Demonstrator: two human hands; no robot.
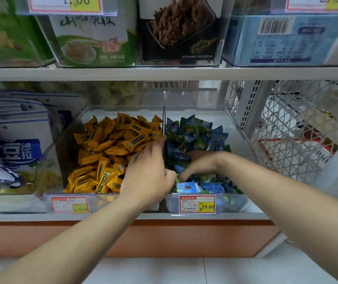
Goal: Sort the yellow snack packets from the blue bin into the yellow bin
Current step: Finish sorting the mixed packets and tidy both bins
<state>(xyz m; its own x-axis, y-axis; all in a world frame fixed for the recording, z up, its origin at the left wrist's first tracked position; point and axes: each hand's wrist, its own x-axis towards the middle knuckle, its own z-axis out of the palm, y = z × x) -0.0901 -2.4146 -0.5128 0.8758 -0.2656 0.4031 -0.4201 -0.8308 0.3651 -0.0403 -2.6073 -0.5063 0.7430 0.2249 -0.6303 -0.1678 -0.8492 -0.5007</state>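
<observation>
Down in the blue bin (238, 202), the right hand (200, 162) curls among blue packets (192, 136), catch hidden; the yellow bin (65, 144) lies just left, under the spread left hand (147, 171).

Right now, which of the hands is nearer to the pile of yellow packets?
Left. The left hand lies over the right edge of the yellow packets; the right hand is beyond the divider, down among the blue packets.
</observation>
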